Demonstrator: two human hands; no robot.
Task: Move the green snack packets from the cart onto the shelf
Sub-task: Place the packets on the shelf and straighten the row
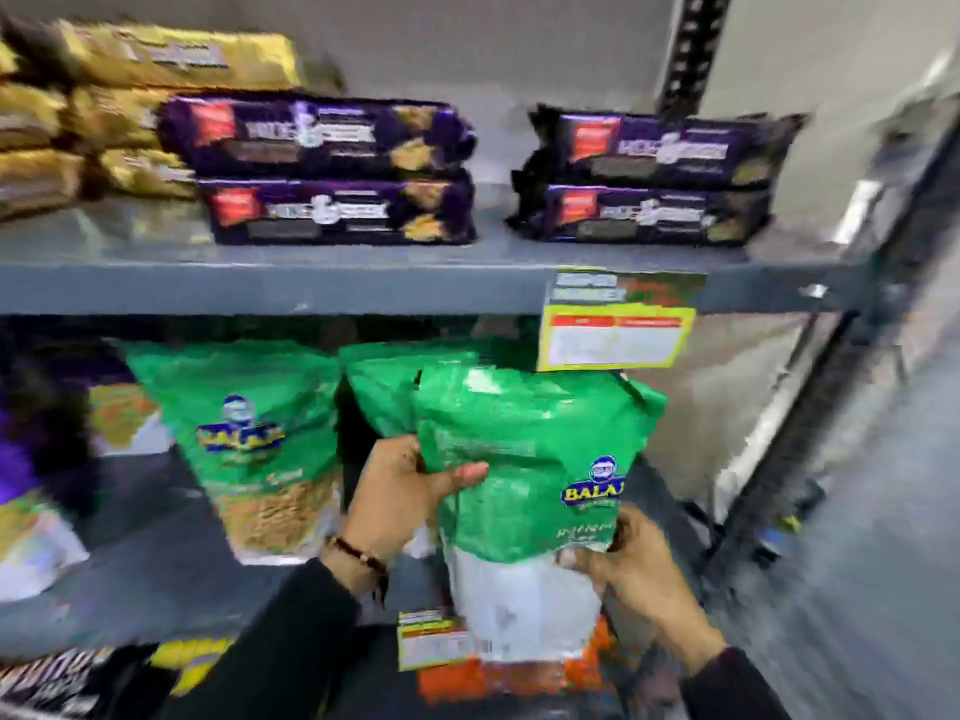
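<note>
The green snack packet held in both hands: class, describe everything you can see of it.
The green snack packet is a glossy plastic pouch, green above and pale whitish below, with a blue and yellow logo on its front. It looks sealed and full, slightly crinkled, held roughly upright in front of the lower shelf. The left hand grips its left edge, thumb across the front; the right hand holds its lower right side. Another green packet sits just behind it.
</note>
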